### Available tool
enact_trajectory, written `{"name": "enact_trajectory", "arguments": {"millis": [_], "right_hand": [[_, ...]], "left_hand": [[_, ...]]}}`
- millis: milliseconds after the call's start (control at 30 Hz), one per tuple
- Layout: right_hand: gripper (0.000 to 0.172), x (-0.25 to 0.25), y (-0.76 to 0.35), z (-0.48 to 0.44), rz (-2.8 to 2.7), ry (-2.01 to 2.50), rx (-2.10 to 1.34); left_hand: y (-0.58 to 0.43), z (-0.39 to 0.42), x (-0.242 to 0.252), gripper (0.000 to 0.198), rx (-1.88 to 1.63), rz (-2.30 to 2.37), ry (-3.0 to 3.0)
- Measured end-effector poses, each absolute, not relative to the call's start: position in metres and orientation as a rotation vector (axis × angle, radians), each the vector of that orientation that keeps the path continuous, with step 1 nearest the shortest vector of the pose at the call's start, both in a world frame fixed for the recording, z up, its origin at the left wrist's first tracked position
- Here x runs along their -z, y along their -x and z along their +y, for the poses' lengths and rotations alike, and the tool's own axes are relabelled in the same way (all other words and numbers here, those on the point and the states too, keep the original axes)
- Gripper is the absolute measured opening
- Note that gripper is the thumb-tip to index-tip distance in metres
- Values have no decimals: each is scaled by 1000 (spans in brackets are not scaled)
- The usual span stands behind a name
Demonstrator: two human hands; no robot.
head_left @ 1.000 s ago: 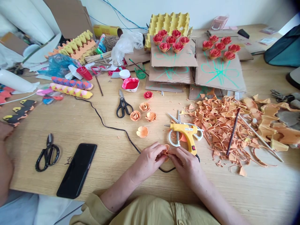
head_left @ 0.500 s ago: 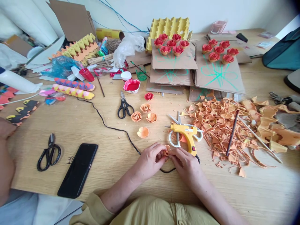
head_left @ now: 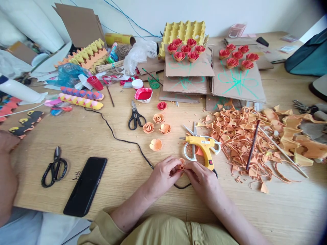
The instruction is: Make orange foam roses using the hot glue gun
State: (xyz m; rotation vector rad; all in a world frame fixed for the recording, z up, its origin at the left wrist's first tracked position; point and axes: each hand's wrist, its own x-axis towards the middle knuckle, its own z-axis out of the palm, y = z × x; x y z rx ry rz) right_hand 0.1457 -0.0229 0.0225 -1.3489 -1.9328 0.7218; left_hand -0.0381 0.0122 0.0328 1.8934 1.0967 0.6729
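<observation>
Between my fingertips is a small orange paper flower (head_left: 181,167), partly hidden by both hands. My left hand (head_left: 166,173) is closed in a pinch on its left side. My right hand (head_left: 200,177) pinches it from the right. Just beyond my right hand lies a yellow glue gun (head_left: 204,147), resting over white-handled scissors (head_left: 188,154). Ahead of my left hand are a loose orange petal cup (head_left: 155,145), several orange paper flowers (head_left: 148,128) and one red flower (head_left: 161,105).
A heap of orange scraps (head_left: 237,136) spreads to the right. Black scissors (head_left: 136,119), more scissors (head_left: 54,168) and a phone (head_left: 85,186) lie to the left. Behind, red flowers stand on cardboard (head_left: 237,83). A dish of red paint (head_left: 143,94) sits mid-table. Another person's arm (head_left: 7,173) rests far left.
My view has shifted very slightly. Both hands stay in the same place, pinching the small orange flower, with hardly any movement of the fingers.
</observation>
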Motion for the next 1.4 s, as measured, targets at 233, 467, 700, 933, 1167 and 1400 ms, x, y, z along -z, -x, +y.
{"name": "enact_trajectory", "arguments": {"millis": [233,467,700,933,1167,1400], "right_hand": [[13,-34,-147,-22,-1913,1327,-651],[21,-49,-150,-24,-1740,1328,-562],[22,-46,-150,-22,-1347,1148,-1203],[27,-53,-150,-15,-763,707,-1720],[43,-53,-149,-15,-803,820,-1623],[45,-45,-144,-15,-814,949,-1652]], "left_hand": [[39,12,-32,11,-669,1076,-1936],[43,12,-34,3,-823,1082,-1994],[45,13,-38,7,-1025,1161,-1966],[46,15,-34,3,-1049,1180,-1908],[47,17,-36,7,-1044,1141,-1716],[51,21,-37,23,-1122,925,-1538]]}}
